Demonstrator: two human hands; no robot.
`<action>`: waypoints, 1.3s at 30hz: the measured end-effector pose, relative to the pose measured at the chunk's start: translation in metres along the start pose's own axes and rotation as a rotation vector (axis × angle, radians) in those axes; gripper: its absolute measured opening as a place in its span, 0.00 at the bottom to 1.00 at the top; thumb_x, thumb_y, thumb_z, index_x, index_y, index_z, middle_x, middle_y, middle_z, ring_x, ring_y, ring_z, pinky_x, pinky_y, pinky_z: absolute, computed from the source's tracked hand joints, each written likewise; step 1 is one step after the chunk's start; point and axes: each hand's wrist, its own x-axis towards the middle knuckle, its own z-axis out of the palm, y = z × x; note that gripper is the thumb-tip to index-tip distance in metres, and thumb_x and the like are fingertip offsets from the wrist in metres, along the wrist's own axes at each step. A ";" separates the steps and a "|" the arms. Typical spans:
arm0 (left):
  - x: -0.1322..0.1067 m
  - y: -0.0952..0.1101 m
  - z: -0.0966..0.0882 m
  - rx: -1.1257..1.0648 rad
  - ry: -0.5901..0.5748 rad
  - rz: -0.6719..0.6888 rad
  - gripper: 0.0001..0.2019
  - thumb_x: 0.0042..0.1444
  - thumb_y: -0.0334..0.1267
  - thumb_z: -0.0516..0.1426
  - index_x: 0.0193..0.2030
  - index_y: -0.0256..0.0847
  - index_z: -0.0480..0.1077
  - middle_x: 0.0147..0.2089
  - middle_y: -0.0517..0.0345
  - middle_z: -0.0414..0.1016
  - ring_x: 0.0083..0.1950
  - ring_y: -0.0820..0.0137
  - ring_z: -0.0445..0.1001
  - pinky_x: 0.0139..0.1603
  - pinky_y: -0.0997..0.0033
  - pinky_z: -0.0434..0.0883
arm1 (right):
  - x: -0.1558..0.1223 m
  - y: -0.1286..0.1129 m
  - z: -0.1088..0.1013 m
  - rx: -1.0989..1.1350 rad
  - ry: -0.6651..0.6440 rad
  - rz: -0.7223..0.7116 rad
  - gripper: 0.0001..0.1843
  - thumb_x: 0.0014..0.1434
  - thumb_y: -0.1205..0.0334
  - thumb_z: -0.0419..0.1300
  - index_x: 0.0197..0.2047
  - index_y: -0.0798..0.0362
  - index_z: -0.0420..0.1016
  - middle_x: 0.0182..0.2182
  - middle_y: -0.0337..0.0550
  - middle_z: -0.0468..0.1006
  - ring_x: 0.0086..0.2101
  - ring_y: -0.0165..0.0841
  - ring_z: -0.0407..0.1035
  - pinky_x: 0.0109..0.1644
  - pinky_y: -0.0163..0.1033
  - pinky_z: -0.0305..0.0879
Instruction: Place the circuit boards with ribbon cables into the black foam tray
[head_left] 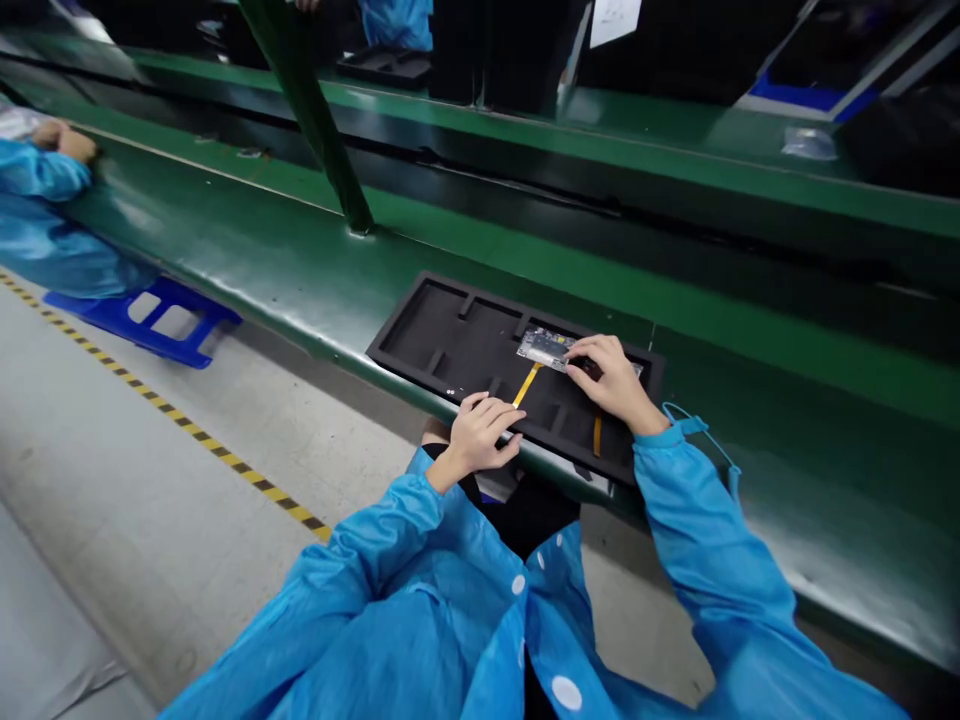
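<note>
A black compartmented tray [450, 345] lies on the green bench close to my body. Inside it is a small circuit board [544, 347] with a shiny silver face, and a yellow-orange ribbon cable [528, 384] runs from it toward me. The thumb and fingers of my right hand [609, 378] close on the board's right edge. My left hand [486, 432] rests over the tray's front rim, fingers stretched out beside the cable's near end; whether they touch it I cannot tell. A second orange ribbon [597, 435] shows below my right hand, its upper part hidden.
A green post [322, 140] rises from the bench [247, 240] behind the tray to the left. Another person's blue sleeve [45, 200] is at the far left, near a blue plastic stool [161, 315]. A clear plastic piece [808, 143] lies on the back shelf.
</note>
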 end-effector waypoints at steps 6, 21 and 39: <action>0.004 0.002 -0.003 0.038 0.189 0.114 0.13 0.64 0.40 0.61 0.52 0.43 0.82 0.47 0.53 0.89 0.46 0.62 0.86 0.64 0.53 0.72 | 0.016 -0.022 0.005 -0.327 -0.218 0.072 0.21 0.67 0.55 0.65 0.61 0.55 0.76 0.62 0.64 0.76 0.62 0.59 0.65 0.61 0.63 0.65; -0.003 -0.007 0.001 0.013 0.229 0.119 0.17 0.64 0.39 0.61 0.59 0.41 0.76 0.49 0.50 0.87 0.49 0.60 0.86 0.65 0.52 0.73 | 0.043 -0.024 0.004 -0.218 -0.362 0.256 0.38 0.52 0.55 0.74 0.63 0.54 0.71 0.58 0.62 0.71 0.58 0.62 0.65 0.61 0.64 0.65; -0.002 -0.010 0.005 0.119 0.302 0.123 0.15 0.62 0.42 0.60 0.54 0.43 0.74 0.44 0.51 0.86 0.44 0.60 0.86 0.60 0.49 0.74 | 0.014 0.016 -0.049 0.520 0.562 0.399 0.38 0.46 0.24 0.77 0.42 0.42 0.68 0.35 0.39 0.73 0.37 0.40 0.69 0.48 0.53 0.74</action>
